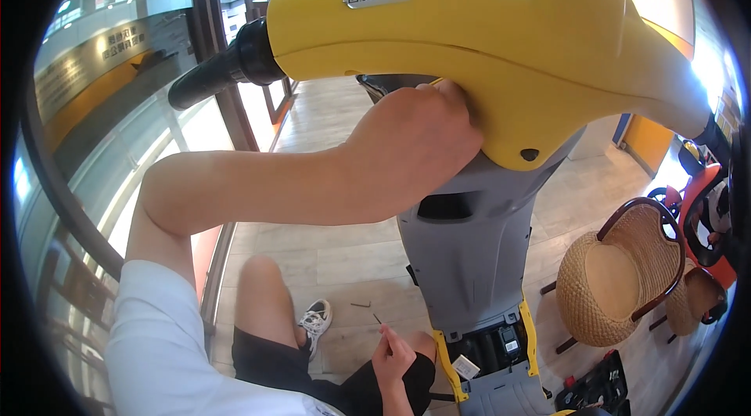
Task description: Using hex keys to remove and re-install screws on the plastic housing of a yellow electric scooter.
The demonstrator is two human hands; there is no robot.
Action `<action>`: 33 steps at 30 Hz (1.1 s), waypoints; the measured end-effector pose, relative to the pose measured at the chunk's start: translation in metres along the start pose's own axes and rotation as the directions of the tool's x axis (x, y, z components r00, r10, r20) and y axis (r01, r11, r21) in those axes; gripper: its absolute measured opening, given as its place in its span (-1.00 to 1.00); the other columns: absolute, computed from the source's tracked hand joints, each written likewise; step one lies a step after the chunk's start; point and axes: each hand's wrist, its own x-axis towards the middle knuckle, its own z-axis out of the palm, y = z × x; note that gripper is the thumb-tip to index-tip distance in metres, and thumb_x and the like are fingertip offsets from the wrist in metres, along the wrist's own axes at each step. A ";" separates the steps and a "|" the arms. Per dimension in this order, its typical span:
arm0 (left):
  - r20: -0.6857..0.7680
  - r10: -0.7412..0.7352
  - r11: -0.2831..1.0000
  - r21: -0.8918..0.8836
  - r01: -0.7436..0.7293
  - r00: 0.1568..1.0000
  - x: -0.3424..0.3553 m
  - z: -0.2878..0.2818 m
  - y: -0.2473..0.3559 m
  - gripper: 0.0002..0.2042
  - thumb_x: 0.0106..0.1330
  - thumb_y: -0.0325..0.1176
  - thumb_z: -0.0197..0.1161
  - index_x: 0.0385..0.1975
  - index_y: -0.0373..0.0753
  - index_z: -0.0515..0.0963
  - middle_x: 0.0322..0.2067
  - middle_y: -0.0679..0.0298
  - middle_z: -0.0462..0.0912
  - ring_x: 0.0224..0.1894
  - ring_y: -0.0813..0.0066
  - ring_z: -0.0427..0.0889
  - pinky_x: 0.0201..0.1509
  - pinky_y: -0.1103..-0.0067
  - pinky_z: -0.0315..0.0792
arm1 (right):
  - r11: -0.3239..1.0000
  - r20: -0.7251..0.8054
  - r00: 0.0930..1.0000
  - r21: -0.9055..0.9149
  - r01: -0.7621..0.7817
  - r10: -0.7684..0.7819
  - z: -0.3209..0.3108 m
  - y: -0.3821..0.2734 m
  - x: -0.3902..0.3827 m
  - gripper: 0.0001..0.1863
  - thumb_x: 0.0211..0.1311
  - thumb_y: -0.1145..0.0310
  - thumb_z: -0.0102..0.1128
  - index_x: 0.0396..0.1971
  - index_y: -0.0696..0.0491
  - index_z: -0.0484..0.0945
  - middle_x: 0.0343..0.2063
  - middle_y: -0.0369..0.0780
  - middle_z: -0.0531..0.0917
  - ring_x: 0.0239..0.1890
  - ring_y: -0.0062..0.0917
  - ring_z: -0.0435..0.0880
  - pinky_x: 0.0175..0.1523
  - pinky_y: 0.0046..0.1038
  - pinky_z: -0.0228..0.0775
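Observation:
A yellow handlebar cover of a scooter fills the upper part of the view, above its grey front panel. My left hand is raised across to the cover's lower edge, its fingers curled inward. The fingertips are hidden, so what they grip cannot be made out. Low down by my knee, my right hand pinches a thin dark rod, whose tip points up and away. A small L-shaped hex key lies on the floor beyond it.
A black handlebar grip sticks out left. Below the panel is an opened bay with black parts and yellow side rims. A wicker chair and a black tool case are at right. A glass wall runs along the left.

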 end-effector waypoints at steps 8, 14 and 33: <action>-0.158 0.015 0.999 -0.049 -0.023 0.987 0.001 0.004 -0.007 -0.90 -0.07 -0.54 0.32 -0.52 -0.33 0.58 -0.49 0.19 0.59 -0.37 0.44 0.67 -0.46 0.62 0.50 | 0.989 0.104 0.984 -0.033 -0.143 0.146 -0.002 0.006 -0.013 -0.78 0.11 0.64 0.23 -0.24 0.12 0.72 -0.47 -0.19 0.75 -0.61 -0.46 0.67 -0.49 -0.53 0.46; -0.190 -0.047 0.999 -0.035 0.041 0.981 0.005 0.012 -0.014 -0.95 0.03 -0.49 0.28 -0.50 -0.27 0.62 -0.42 0.18 0.63 -0.36 0.33 0.66 -0.22 0.49 0.55 | 0.988 0.129 0.980 -0.051 -0.145 0.151 -0.001 0.008 -0.022 -0.79 0.10 0.64 0.24 -0.26 0.10 0.71 -0.47 -0.20 0.75 -0.62 -0.46 0.66 -0.49 -0.53 0.45; 0.082 -0.614 -0.079 -0.996 0.043 0.785 -0.031 0.078 0.021 -0.71 0.25 -0.43 0.14 -0.05 -0.35 0.46 -0.46 -0.04 0.59 -0.37 -0.17 0.59 -0.30 0.22 0.44 | 0.973 -0.310 0.951 0.222 0.066 0.007 -0.042 -0.139 0.177 -0.92 0.34 0.62 0.05 -0.24 0.24 0.52 -0.38 -0.25 0.56 -0.42 -0.65 0.52 -0.29 -0.58 0.41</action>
